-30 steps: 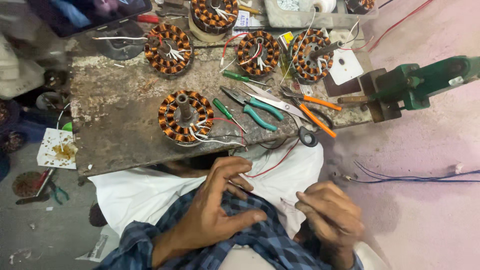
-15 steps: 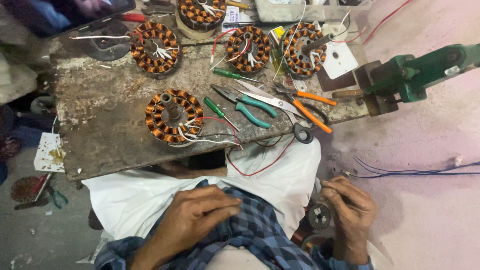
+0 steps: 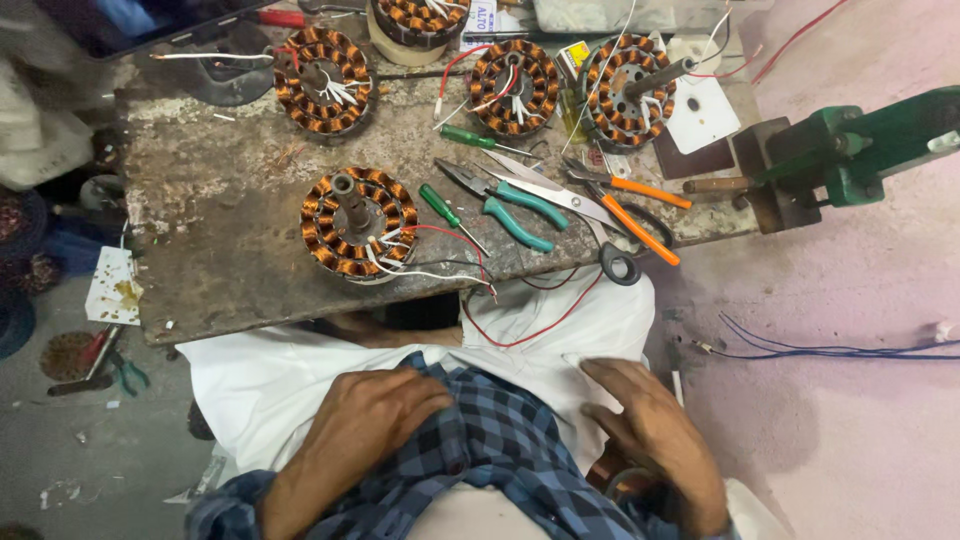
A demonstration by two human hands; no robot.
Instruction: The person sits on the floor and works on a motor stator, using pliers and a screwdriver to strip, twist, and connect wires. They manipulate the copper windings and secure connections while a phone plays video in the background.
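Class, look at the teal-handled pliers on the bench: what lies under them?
The teal-handled pliers rest directly on the worn bench top, between a green screwdriver and scissors. Anything beneath the handles is covered.

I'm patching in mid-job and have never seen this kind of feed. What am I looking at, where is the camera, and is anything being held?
There is no machine here: a person works with two bare hands, and the one picture comes from a camera on their head, looking down. The left hand rests on a checked blue shirt; the right hand lies by the white cloth on the lap. Neither holds anything I can see. Ahead is a worn bench. On it, nearest the person, stands a copper-wound stator with loose wires, and three more sit further back. Beside it lie a green screwdriver, teal-handled pliers, orange-handled pliers and scissors. A green vise sits at the right.
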